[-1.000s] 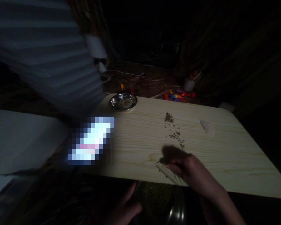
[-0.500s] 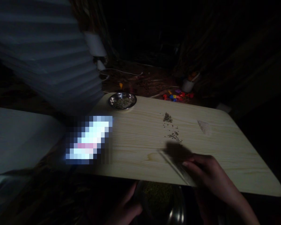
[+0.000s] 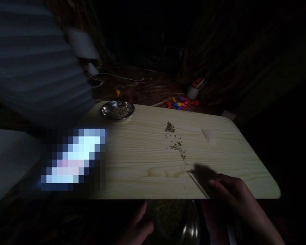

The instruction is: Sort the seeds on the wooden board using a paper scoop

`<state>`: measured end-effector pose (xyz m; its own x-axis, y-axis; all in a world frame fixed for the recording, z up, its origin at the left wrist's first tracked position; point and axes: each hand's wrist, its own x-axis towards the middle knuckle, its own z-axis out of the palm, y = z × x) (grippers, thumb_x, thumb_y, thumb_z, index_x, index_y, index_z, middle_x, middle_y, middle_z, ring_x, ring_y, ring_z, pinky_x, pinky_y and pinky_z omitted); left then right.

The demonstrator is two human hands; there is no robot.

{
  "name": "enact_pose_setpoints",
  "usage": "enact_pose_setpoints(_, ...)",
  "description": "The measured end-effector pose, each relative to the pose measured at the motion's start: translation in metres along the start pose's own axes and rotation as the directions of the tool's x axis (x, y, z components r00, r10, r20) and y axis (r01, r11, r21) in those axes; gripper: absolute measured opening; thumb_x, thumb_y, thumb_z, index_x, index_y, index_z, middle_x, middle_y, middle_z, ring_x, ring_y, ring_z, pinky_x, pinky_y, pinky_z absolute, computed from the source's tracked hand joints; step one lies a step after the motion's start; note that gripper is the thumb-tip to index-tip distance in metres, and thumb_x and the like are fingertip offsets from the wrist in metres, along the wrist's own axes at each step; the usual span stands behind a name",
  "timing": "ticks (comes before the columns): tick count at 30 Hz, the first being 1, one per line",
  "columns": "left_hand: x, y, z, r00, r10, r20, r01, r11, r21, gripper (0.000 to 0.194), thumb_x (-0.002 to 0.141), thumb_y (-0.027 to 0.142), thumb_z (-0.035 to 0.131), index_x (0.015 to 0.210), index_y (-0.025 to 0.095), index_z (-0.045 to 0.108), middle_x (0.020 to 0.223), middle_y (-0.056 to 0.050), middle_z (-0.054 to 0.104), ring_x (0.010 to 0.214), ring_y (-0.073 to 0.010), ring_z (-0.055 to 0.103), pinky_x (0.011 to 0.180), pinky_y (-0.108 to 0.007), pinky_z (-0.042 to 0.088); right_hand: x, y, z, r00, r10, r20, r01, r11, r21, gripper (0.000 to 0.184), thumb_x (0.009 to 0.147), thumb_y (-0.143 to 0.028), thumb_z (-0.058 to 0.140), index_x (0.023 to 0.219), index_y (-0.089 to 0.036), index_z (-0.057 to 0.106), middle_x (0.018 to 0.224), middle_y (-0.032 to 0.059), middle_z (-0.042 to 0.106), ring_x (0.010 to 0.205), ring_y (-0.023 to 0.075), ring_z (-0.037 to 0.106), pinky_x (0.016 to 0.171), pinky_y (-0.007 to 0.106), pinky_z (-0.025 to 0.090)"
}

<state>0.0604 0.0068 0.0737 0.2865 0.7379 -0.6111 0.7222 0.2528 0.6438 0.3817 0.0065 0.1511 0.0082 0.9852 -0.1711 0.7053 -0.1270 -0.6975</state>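
In the head view, my right hand [image 3: 233,190] is closed on a thin, flat sheet with a pale edge [image 3: 198,183], held against the near part of the wooden table top [image 3: 142,153]. The sheet's exact kind is too dark to make out. Small dark seeds [image 3: 177,147] lie scattered beyond its tip, with a denser clump farther back. Below the table's near edge, my left hand [image 3: 140,226] grips the left side of a metal bowl [image 3: 193,228], its fingers partly in shadow. Small green grains [image 3: 170,212] fill this bowl.
A shallow metal dish [image 3: 103,111] with seeds stands at the far left corner. A small pinkish pile [image 3: 208,135] lies toward the right. At left glows a blurred-out bright screen [image 3: 75,156]. Colourful small pieces [image 3: 182,103] and a white pot [image 3: 193,92] are on the floor beyond.
The view has shifted, moving the table leftward in the picture. Small bits now lie near the sheet's tip, between it and the dark seeds. Both hands keep their grips.
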Motion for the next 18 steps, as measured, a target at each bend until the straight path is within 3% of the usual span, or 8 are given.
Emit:
enact_pose_setpoints(5,0.000,-0.007,0.003,0.996,0.083,-0.012,-0.083,0.997,-0.008,0.065,0.075,0.032,0.048,0.138,0.022,0.039,0.150,-0.007,0.033,0.138,-0.0386,0.019,0.112,-0.057,0.006,0.005,-0.005,0.009,0.982,-0.129,0.137,0.133,0.991,-0.017,0.031,0.088,-0.039,0.051,0.070,-0.021,0.068,0.067,-0.0002,0.066,0.063,0.0157,0.060,0.056,0.027,0.048)
enact_pose_setpoints(11,0.002,-0.010,0.005,0.995,0.103,-0.006,-0.103,0.993,-0.065,0.066,0.071,0.033,0.047,0.137,0.023,0.042,0.148,-0.005,0.037,0.137,-0.0371,0.023,0.113,-0.054,0.010,0.040,-0.037,0.019,0.959,-0.255,0.125,0.272,0.951,-0.149,0.020,0.087,-0.033,0.054,0.084,-0.025,0.072,0.079,-0.0003,0.071,0.072,0.0175,0.064,0.064,0.031,0.047)
enact_pose_setpoints(14,0.001,-0.005,0.001,0.999,0.045,0.010,-0.044,0.998,-0.044,0.067,0.073,0.037,0.046,0.138,0.022,0.040,0.150,-0.006,0.033,0.139,-0.0366,0.018,0.113,-0.054,0.009,0.052,-0.047,0.012,0.946,-0.304,0.113,0.321,0.926,-0.200,0.023,0.088,-0.036,0.052,0.083,-0.024,0.072,0.074,0.0002,0.070,0.067,0.0171,0.063,0.063,0.031,0.046)
enact_pose_setpoints(18,0.000,-0.007,0.000,0.999,0.054,0.003,-0.054,0.998,0.019,0.066,0.074,0.037,0.048,0.139,0.024,0.040,0.150,-0.004,0.033,0.140,-0.0353,0.013,0.113,-0.053,0.004,0.048,-0.044,-0.006,0.958,-0.279,0.073,0.287,0.947,-0.145,0.028,0.089,-0.039,0.050,0.077,-0.022,0.070,0.069,0.0000,0.067,0.062,0.0140,0.060,0.058,0.028,0.044)
